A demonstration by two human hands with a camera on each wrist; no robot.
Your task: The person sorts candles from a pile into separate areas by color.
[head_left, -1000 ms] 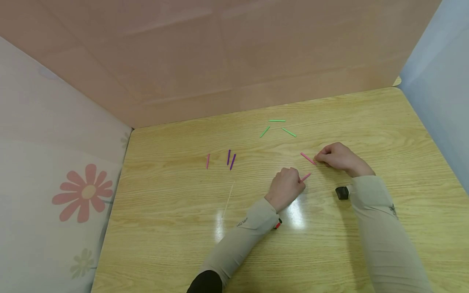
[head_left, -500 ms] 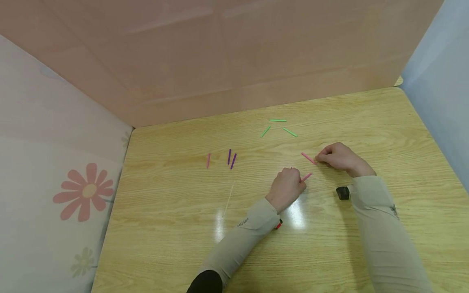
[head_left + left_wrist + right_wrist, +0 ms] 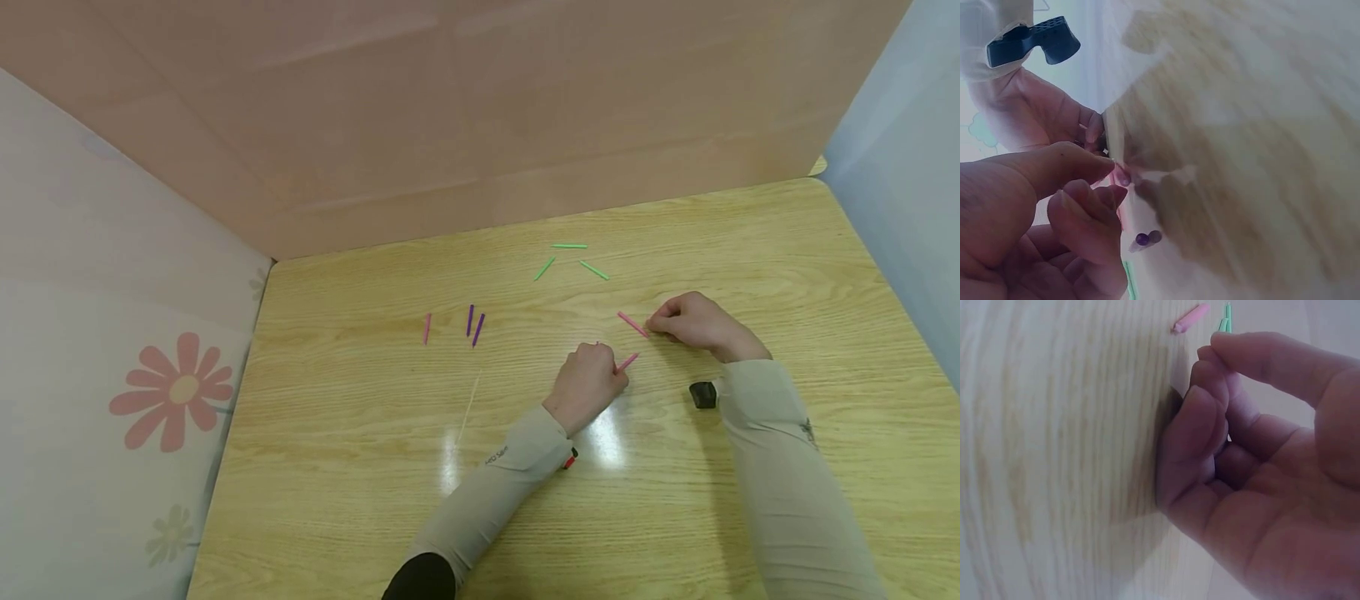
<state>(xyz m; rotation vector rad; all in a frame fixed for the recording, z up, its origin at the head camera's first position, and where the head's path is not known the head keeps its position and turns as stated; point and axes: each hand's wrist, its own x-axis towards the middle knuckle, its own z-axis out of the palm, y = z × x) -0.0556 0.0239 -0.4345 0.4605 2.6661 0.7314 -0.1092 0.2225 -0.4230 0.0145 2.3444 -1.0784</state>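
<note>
My left hand (image 3: pixel 585 385) is low over the table, its thumb and forefinger pinching a thin pink stick (image 3: pixel 628 362) that points to the upper right. A purple stick lies just past its knuckles; its round end (image 3: pixel 1142 239) shows in the left wrist view, the remainder hidden. My right hand (image 3: pixel 693 321) has curled fingers, thumb tip against forefinger, with nothing visible between them. Close by those fingertips, a second pink stick (image 3: pixel 632 324) lies slanted on the table. In the right wrist view, this pink stick (image 3: pixel 1190 319) appears apart from the fingers.
Three green sticks (image 3: pixel 570 246) form a loose triangle near the back. Left of centre lie two purple sticks (image 3: pixel 478 330) and a pink stick (image 3: pixel 427 329). A thin pale line (image 3: pixel 468 408) runs along the wood table (image 3: pixel 337 467). Walls or hangings border the back and sides.
Both hands stay almost in place, and the sticks keep their layout. The head view has shifted very slightly.
</note>
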